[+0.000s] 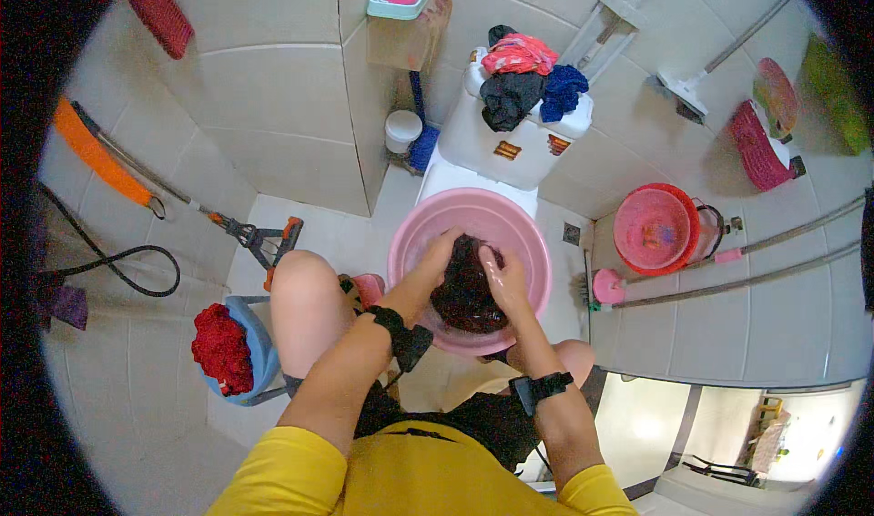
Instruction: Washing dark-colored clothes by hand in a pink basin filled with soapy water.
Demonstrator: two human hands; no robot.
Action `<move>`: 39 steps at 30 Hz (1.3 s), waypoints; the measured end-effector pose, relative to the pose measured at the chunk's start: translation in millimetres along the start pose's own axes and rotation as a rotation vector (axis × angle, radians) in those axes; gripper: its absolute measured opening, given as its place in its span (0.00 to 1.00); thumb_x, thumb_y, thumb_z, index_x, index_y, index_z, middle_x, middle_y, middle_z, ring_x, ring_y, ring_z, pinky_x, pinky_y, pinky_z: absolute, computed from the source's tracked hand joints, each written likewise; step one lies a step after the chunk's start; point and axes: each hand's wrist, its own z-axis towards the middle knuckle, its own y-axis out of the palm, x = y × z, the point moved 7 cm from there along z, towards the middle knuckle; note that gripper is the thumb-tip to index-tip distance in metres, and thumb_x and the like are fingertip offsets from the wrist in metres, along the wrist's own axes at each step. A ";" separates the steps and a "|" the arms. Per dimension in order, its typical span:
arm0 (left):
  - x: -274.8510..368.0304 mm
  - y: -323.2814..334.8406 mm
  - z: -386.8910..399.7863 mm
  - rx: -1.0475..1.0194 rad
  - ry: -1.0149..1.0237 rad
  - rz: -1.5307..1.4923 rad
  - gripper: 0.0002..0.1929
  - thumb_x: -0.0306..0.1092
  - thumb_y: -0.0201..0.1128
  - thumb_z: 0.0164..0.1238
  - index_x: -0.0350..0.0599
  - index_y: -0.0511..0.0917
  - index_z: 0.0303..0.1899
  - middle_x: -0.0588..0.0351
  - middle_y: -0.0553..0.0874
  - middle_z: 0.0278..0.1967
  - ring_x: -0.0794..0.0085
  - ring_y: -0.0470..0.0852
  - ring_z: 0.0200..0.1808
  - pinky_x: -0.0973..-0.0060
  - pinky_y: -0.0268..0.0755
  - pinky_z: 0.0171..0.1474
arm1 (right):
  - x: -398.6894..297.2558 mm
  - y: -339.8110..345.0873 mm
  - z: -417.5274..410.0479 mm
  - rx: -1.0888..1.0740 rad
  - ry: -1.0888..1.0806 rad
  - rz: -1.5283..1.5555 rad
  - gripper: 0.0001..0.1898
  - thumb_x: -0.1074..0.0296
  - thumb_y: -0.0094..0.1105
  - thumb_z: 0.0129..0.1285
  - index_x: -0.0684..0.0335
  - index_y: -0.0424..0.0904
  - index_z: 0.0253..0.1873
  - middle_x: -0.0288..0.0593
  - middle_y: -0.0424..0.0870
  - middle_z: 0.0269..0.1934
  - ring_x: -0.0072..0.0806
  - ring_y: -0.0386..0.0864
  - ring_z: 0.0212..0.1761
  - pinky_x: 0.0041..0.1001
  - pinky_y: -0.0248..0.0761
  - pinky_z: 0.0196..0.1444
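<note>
A round pink plastic basin [399, 270] stands between my knees, with wet dark cloth [468, 297] and some water in it. My left hand [444, 253] grips the upper left edge of the cloth, its fingers partly hidden by the folds. On the cloth's right side is my right hand [504, 278], wet, with the thumb on top and the fingers around the edge. Both hands are inside the basin's rim. Most of the cloth hangs below them, and its lower part lies in the basin.
Behind the basin, a white toilet tank [505, 137] bears bundled black, pink and navy clothes [515, 72]. At left, a blue bucket [256, 352] holds red cloth [222, 352]. A mop [256, 236] leans nearby. Long-handled brushes [608, 291] and red-pink basins [655, 229] line the right wall.
</note>
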 end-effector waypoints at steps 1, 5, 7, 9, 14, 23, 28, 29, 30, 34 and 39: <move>-1.9 -5.2 -4.2 -0.003 0.007 0.004 0.20 0.50 0.64 0.74 0.43 0.85 0.54 0.51 0.90 0.47 0.63 0.89 0.48 0.64 0.82 0.53 | 0.6 -6.8 -3.7 0.075 -0.038 -0.006 0.21 0.54 0.65 0.73 0.67 0.83 0.58 0.55 0.89 0.51 0.43 0.85 0.54 0.39 0.76 0.59; 15.1 1.3 -43.1 0.085 0.245 0.312 0.20 0.42 0.72 0.66 0.37 0.85 0.52 0.49 0.90 0.44 0.60 0.88 0.46 0.62 0.81 0.52 | -0.8 -41.2 -27.3 0.225 -0.159 -0.100 0.19 0.54 0.66 0.72 0.67 0.83 0.54 0.60 0.88 0.45 0.55 0.85 0.48 0.45 0.77 0.55; 25.2 2.8 -55.6 0.143 0.323 0.496 0.21 0.40 0.74 0.62 0.35 0.85 0.51 0.46 0.90 0.42 0.58 0.88 0.43 0.62 0.79 0.51 | 12.2 -40.7 -34.2 0.240 -0.205 -0.177 0.18 0.56 0.66 0.71 0.67 0.83 0.53 0.60 0.87 0.41 0.56 0.85 0.45 0.46 0.77 0.54; 26.4 21.6 -73.1 0.082 0.266 1.193 0.21 0.39 0.75 0.59 0.35 0.85 0.50 0.38 0.87 0.50 0.48 0.86 0.54 0.57 0.77 0.57 | 21.8 -32.1 -44.5 0.177 -0.218 -0.378 0.13 0.64 0.66 0.71 0.67 0.82 0.52 0.56 0.83 0.44 0.49 0.82 0.48 0.40 0.74 0.54; -12.8 19.6 -93.2 0.022 0.491 1.703 0.32 0.47 0.74 0.60 0.47 0.80 0.65 0.32 0.59 0.79 0.33 0.56 0.79 0.32 0.57 0.72 | 31.2 -3.3 -70.9 0.115 -0.256 -0.601 0.26 0.61 0.69 0.64 0.61 0.78 0.66 0.61 0.73 0.68 0.59 0.70 0.70 0.55 0.64 0.70; -35.5 21.1 -81.8 0.069 0.620 1.679 0.39 0.51 0.67 0.70 0.58 0.64 0.81 0.33 0.63 0.78 0.30 0.66 0.74 0.33 0.57 0.75 | 66.8 22.8 -47.8 0.052 -0.101 -0.883 0.44 0.45 0.67 0.63 0.50 0.61 0.82 0.58 0.50 0.85 0.69 0.48 0.84 0.74 0.43 0.78; -45.0 25.9 -41.9 0.133 0.452 1.996 0.38 0.48 0.63 0.74 0.58 0.59 0.82 0.40 0.64 0.79 0.43 0.70 0.74 0.40 0.69 0.68 | 84.2 23.7 -25.1 0.071 -0.143 -0.947 0.43 0.46 0.66 0.65 0.49 0.62 0.82 0.56 0.51 0.85 0.68 0.49 0.84 0.70 0.43 0.80; -49.9 22.0 -30.3 0.133 0.448 1.995 0.38 0.48 0.63 0.74 0.58 0.59 0.82 0.40 0.64 0.79 0.43 0.70 0.74 0.40 0.69 0.68 | 87.7 24.9 -18.8 0.067 -0.142 -0.947 0.43 0.46 0.66 0.65 0.49 0.62 0.82 0.56 0.51 0.85 0.68 0.49 0.84 0.70 0.43 0.80; -49.0 3.1 -16.1 0.194 0.466 1.590 0.37 0.47 0.61 0.75 0.52 0.60 0.81 0.38 0.65 0.78 0.41 0.69 0.74 0.40 0.67 0.70 | 87.6 32.6 -11.5 0.067 -0.161 -0.927 0.42 0.46 0.63 0.66 0.50 0.62 0.82 0.56 0.53 0.84 0.67 0.48 0.84 0.69 0.42 0.81; -71.9 6.3 4.0 0.252 0.717 1.890 0.35 0.47 0.56 0.80 0.40 0.60 0.80 0.32 0.70 0.74 0.37 0.68 0.75 0.43 0.59 0.76 | 69.2 24.6 22.7 0.065 -0.182 -0.938 0.35 0.47 0.58 0.71 0.54 0.69 0.79 0.52 0.65 0.80 0.56 0.61 0.82 0.58 0.52 0.81; -35.5 -4.9 11.9 0.357 0.731 1.465 0.31 0.49 0.54 0.82 0.39 0.65 0.77 0.33 0.76 0.70 0.45 0.70 0.75 0.51 0.58 0.78 | 71.7 26.0 46.9 -0.082 0.036 -0.593 0.22 0.57 0.57 0.74 0.57 0.80 0.68 0.52 0.83 0.63 0.49 0.81 0.63 0.44 0.71 0.69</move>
